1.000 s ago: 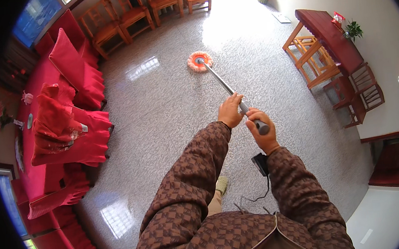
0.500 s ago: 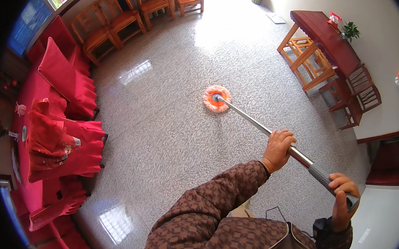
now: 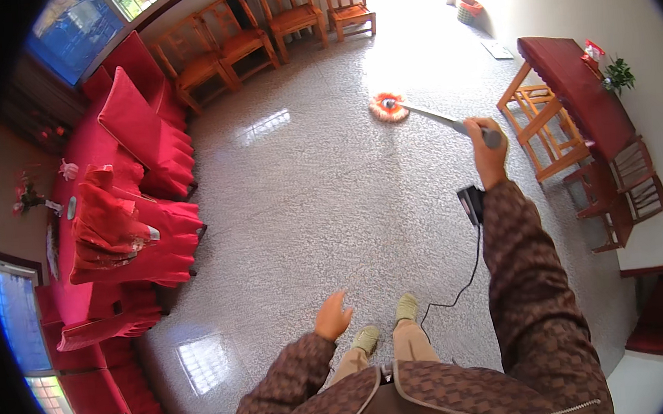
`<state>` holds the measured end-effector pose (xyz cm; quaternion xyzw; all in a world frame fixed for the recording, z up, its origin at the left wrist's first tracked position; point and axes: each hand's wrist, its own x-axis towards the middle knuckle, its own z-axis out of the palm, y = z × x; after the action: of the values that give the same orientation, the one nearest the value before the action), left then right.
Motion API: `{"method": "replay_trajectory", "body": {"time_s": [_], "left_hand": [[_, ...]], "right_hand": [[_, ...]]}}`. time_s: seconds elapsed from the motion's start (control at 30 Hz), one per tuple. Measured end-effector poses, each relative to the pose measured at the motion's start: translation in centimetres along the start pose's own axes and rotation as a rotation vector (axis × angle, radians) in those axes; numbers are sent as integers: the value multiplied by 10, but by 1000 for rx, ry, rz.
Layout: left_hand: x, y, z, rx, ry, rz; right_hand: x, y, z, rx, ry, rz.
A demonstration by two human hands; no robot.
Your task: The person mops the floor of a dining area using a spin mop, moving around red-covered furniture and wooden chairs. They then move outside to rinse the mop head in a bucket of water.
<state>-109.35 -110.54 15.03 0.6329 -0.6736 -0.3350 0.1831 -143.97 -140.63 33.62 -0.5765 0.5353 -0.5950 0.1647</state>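
Observation:
In my right hand is the grey grip end of a mop, its fingers wrapped round it. The silver pole reaches forward and left to the round mop head, orange with a pale fluffy fringe, on the speckled floor. My left hand is off the pole, low and in front of my body, holding nothing, thumb apart from the fingers. Beside my right wrist hangs a small black box with a black cable running down toward my legs.
Wooden chairs line the far wall, left of the bright doorway. Red-covered furniture fills the left side. At right stand a table with a dark red cover and a wooden chair. A small bin is near the doorway.
My left hand has let go of the pole and dropped low. The right hand has swung forward and up with the grip, and the mop head has moved farther away.

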Motion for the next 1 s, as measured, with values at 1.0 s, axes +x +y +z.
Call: {"method": "replay_trajectory", "body": {"time_s": [1.0], "left_hand": [[-43, 225, 65, -335, -796, 815]], "right_hand": [[-295, -410, -334, 101, -287, 175]]}}
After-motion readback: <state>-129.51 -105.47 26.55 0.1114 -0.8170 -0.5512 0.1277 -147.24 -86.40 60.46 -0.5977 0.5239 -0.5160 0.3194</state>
